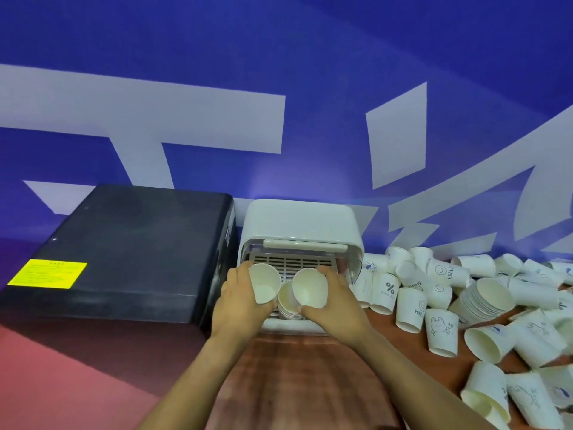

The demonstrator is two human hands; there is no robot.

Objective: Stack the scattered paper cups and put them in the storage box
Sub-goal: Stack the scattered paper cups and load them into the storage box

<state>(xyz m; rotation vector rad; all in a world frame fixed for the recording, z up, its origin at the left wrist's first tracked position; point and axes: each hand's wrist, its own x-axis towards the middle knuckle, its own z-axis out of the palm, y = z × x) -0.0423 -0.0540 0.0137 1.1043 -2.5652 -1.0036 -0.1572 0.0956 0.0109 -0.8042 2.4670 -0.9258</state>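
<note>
From the head camera, the person is at the placing step: each hand brings 1 paper cup to the open storage box [299, 225], where a small stack [288, 301] already stands. The left hand [238, 301] wraps its grip around the left cup [264, 283]; the right hand [336, 305] pinches the right cup [310, 287]. Next, I think, both cups must be nested onto the stack. Many scattered cups [465, 293] lie on the surface [297, 383] at the right.

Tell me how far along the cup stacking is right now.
Early on. Done: a short stack of cups already stands in the white storage box. In hand: the left hand and right hand each hold one cup at the box's opening, above that stack. Left: a large pile of loose cups covers the table to the right, only a few nested.
</note>
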